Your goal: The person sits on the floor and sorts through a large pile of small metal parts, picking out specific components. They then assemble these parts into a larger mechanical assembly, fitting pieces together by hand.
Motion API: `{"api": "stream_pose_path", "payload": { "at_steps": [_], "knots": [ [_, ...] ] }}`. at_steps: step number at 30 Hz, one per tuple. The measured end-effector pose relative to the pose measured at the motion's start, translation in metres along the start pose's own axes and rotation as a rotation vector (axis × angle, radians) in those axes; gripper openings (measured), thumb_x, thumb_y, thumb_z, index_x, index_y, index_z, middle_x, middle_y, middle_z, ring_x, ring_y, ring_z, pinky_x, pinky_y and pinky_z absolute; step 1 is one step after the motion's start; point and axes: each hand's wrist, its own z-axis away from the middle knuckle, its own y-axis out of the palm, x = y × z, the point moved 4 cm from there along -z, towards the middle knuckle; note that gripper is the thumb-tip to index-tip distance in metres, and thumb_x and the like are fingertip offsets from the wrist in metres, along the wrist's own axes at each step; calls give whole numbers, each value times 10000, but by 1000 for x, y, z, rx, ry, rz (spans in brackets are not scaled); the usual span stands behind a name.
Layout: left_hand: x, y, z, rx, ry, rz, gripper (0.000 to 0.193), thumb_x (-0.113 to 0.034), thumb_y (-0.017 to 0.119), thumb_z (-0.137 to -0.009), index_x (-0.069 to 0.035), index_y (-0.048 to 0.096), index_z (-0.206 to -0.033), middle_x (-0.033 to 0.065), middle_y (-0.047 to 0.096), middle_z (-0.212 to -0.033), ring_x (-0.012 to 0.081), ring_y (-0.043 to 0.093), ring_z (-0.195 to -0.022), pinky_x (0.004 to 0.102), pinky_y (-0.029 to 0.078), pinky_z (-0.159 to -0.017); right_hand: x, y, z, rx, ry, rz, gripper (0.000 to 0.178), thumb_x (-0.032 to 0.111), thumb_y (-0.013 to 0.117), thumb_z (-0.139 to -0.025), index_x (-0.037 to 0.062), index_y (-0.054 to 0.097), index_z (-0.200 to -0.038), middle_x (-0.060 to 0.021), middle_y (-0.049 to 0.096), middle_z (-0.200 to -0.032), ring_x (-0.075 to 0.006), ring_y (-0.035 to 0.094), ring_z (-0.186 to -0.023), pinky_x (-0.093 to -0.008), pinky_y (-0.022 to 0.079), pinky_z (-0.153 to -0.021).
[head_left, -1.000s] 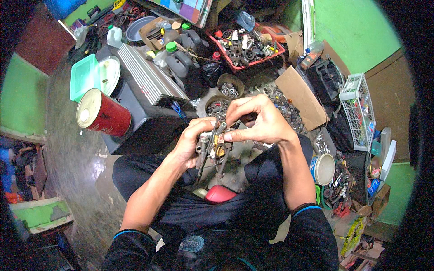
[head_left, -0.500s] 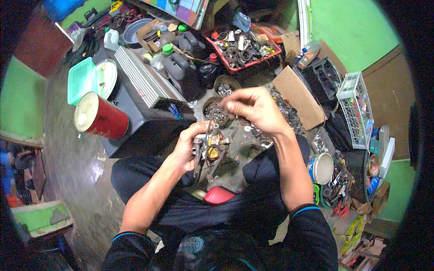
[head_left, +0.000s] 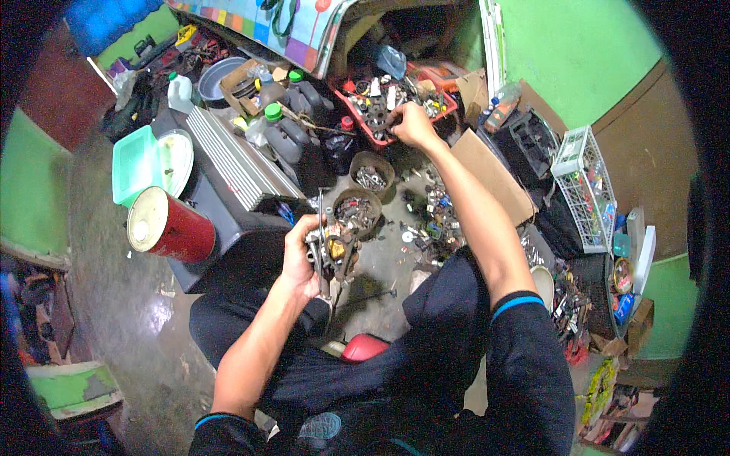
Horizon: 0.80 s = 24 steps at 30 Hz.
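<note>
In my left hand [head_left: 298,262], held up above my lap, is a greasy grey metal mechanical part [head_left: 332,251] with thin rods and a yellowish patch; the fingers are wrapped round its left side. My right hand [head_left: 413,125] reaches far forward to a red plastic tray [head_left: 450,106] heaped with small dark and pale parts [head_left: 391,93]. Its fingers are bent together over the tray's near side, and whatever they pinch is hidden. Between my hands and the tray stand two round tins, one [head_left: 372,157] behind the other [head_left: 376,209], both holding small metal hardware.
Loose small parts [head_left: 437,205] lie on the floor beside a cardboard sheet [head_left: 490,176]. To the left, a red can [head_left: 179,228] and a green plastic box [head_left: 138,163] sit near ribbed panels [head_left: 243,159]. Dark jugs [head_left: 293,135] stand behind. A white wire basket [head_left: 584,186] is at right.
My right hand has left the metal part and stretched forward to the red tray. My left hand keeps the part, now turned more upright. The view has shifted slightly.
</note>
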Motion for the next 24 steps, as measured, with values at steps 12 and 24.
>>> {"api": "stream_pose_path", "payload": {
  "at_steps": [12, 24],
  "knots": [
    [-17, -2, 1, 31, 37, 61, 383, -429, 526, -820, -58, 614, -861, 105, 650, -748, 262, 645, -609, 366, 563, -573, -9, -71, -72, -199, -40, -405, 378, -110, 546, -763, 2, 649, -1109, -106, 693, -1000, -183, 667, -918, -281, 536, -783],
    [-15, 11, 14, 96, 40, 78, 407, -478, 484, -825, -108, 615, -928, 103, 642, -798, 274, 633, -630, 366, 511, -511, 194, -78, 130, 21, -428, -515, 212, 147, 672, -810, 16, 690, -976, -91, 705, -922, -151, 655, -892, -300, 499, -830]
  ]
}}
